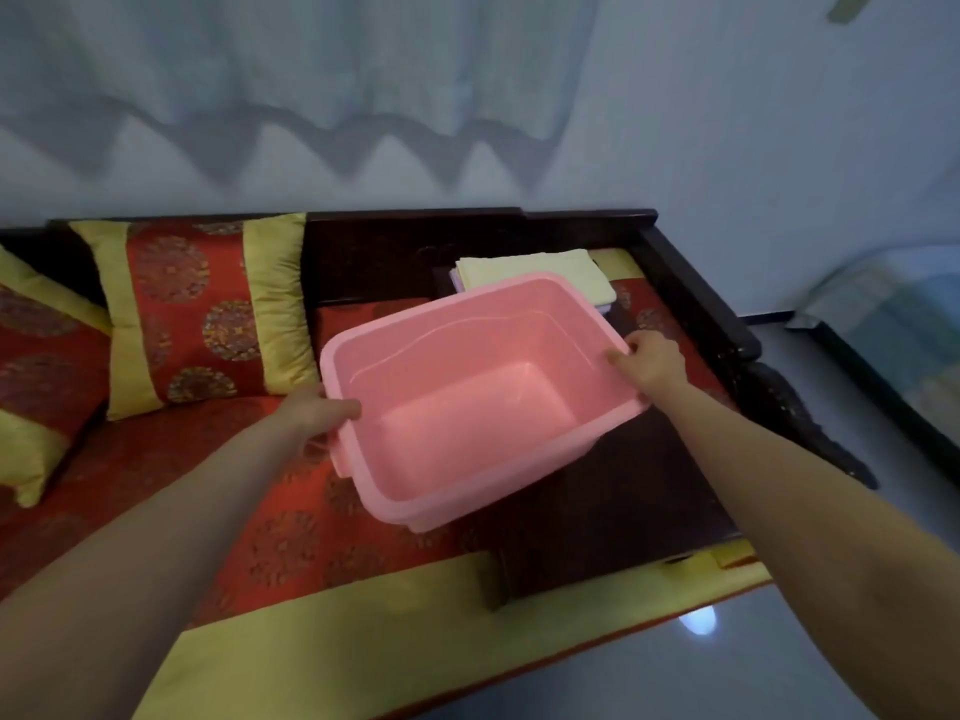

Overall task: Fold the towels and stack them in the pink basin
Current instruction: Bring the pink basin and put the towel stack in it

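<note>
Both of your hands hold the pink basin (467, 356) by opposite sides of its rim: your left hand (317, 410) curls over the left edge with the thumb inside, and your right hand (649, 363) grips the right edge. The basin is tilted, its opening turned toward you, over the red patterned seat cushion (291, 543) and the dark wooden tray (613, 511); whether it touches them you cannot tell. Just behind it a folded pale yellow towel (530, 275) tops a small stack.
</note>
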A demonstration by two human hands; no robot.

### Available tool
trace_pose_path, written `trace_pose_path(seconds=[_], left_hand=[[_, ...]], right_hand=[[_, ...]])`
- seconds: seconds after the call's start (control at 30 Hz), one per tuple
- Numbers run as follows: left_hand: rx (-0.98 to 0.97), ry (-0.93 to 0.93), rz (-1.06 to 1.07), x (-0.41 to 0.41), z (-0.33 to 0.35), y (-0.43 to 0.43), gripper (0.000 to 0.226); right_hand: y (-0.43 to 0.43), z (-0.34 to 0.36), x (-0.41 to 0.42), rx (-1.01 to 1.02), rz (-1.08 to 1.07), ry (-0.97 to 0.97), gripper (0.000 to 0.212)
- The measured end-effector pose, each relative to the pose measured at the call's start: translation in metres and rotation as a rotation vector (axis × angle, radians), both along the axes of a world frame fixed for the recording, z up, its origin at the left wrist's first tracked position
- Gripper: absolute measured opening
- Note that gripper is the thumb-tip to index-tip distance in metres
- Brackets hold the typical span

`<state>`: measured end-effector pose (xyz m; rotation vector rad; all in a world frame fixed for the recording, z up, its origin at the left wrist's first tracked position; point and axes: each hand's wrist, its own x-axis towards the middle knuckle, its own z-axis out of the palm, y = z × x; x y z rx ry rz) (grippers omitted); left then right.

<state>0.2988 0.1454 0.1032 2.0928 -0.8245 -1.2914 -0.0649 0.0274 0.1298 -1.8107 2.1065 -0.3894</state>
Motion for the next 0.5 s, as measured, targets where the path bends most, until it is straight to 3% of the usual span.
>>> trace_pose_path(seconds=[0.2,0.37,0.5], left_hand=[[-0.008,-0.065,-0.035,-0.048,0.005,-0.033,0.042],[-0.132,-0.114,0.053,-0.100,0.003,-0.067,0.041],[-0.123,-0.129,0.091,-0.156,-0.008,-0.078,0.037]], right_hand=[[-0.019,-0.003,-0.047,0.039,-0.019,-0.035,0.012],[-0.048,-0.010,-0.106,0.005,0.024,-0.130,0.022],[-0.071,-0.018,-0.170,0.182,-0.015,-0.293,0.030]])
